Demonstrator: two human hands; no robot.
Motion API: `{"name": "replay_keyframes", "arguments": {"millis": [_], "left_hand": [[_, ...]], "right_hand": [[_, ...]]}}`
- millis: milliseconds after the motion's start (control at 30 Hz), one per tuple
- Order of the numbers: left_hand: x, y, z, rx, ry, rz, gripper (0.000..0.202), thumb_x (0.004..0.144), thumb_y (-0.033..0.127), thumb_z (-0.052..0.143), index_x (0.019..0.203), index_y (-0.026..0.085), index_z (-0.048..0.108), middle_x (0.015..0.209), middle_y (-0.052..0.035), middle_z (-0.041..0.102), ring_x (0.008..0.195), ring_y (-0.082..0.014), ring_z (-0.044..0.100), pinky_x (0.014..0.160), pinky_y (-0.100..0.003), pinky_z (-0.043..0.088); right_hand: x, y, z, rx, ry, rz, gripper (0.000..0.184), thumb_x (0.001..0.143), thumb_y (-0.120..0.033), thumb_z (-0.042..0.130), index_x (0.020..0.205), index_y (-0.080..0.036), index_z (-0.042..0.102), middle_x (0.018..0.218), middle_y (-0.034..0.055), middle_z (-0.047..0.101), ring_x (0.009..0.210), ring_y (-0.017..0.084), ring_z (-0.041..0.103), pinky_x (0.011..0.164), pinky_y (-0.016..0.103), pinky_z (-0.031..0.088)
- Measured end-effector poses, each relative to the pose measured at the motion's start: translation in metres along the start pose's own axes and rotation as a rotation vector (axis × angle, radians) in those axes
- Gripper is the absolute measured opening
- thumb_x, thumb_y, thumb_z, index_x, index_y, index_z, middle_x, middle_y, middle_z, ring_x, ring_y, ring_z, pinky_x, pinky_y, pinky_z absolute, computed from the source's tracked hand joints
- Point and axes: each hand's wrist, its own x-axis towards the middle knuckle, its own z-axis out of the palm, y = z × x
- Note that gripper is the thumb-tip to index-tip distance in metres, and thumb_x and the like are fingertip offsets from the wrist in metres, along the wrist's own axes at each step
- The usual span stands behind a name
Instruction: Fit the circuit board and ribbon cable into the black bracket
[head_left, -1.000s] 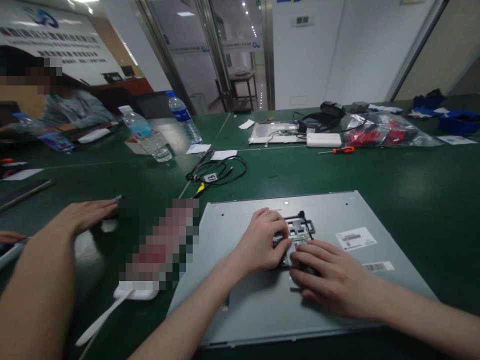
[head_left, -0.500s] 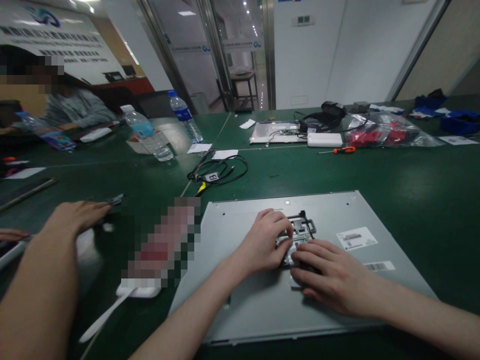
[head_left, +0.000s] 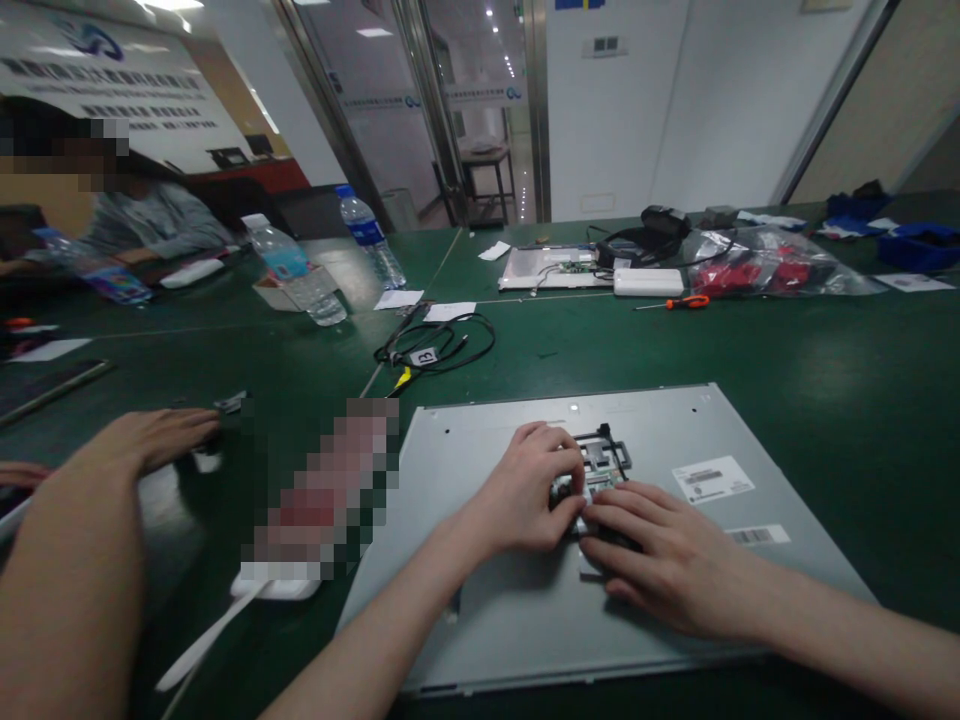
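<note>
A grey metal panel (head_left: pixel 675 430) lies flat on the green table (head_left: pixel 825 350). A small circuit board (head_left: pixel 598 468) in a black frame sits near its middle. My left hand (head_left: pixel 529 490) rests on the board's left side with fingers curled and pressed together. My right hand (head_left: pixel 660 555) lies at the board's near edge, fingers stretched out and pressing down. White barcode labels (head_left: pixel 712 478) are stuck to the panel right of the board.
Another person's arm and hand (head_left: pixel 142 440) reach in at the left. A coiled black cable (head_left: pixel 435 345), water bottles (head_left: pixel 296 270), an orange screwdriver (head_left: pixel 679 302), another panel (head_left: pixel 551 265) and a plastic bag with red parts (head_left: pixel 772 262) lie farther back. A white object (head_left: pixel 274 585) lies left of the panel.
My left hand's fingers have curled slightly tighter on the board. The other person's hand at the left has drawn back a little.
</note>
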Motion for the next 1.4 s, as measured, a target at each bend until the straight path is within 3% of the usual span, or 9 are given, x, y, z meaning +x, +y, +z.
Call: {"name": "replay_keyframes", "arguments": {"millis": [233,467,1067,1400], "left_hand": [[0.0004,-0.0034,0.0012,-0.012,0.001,-0.024,0.010,0.072,0.016,0.069,0.079,0.020,0.063,0.098,-0.0042,0.061,0.102,-0.0253,0.055,0.102,-0.049,0.037],[0.0019,-0.0026,0.0005,-0.039,-0.012,-0.046,0.010,0.072,0.016,0.070,0.079,0.020,0.064,0.097,-0.0046,0.061,0.101,-0.0251,0.055,0.101,-0.048,0.036],[0.0018,-0.0036,0.0012,-0.033,-0.030,-0.050,0.009,0.073,0.017,0.070,0.080,0.020,0.064,0.096,-0.0041,0.061,0.101,-0.0245,0.055,0.103,-0.047,0.034],[0.0022,-0.0043,0.0017,-0.040,-0.030,-0.054,0.009,0.074,0.019,0.070,0.081,0.020,0.063,0.095,-0.0039,0.060,0.100,-0.0246,0.055,0.104,-0.048,0.033]], "right_hand": [[0.0028,-0.0008,-0.0023,0.010,0.003,-0.010,0.028,0.093,-0.028,0.060,0.118,-0.017,0.063,0.125,0.0124,0.062,0.114,0.025,0.056,0.097,0.042,0.049],[0.0046,-0.0015,-0.0048,0.021,-0.019,-0.068,0.024,0.095,-0.026,0.057,0.117,-0.016,0.064,0.112,0.0076,0.067,0.107,0.022,0.058,0.097,0.038,0.047],[0.0048,-0.0022,-0.0068,0.019,0.027,-0.113,0.019,0.097,-0.024,0.056,0.110,-0.016,0.066,0.104,0.0057,0.068,0.101,0.021,0.059,0.101,0.038,0.045],[0.0034,-0.0021,-0.0063,0.029,-0.020,-0.098,0.022,0.098,-0.026,0.056,0.115,-0.015,0.064,0.104,0.0063,0.067,0.102,0.022,0.059,0.103,0.039,0.044]]}}
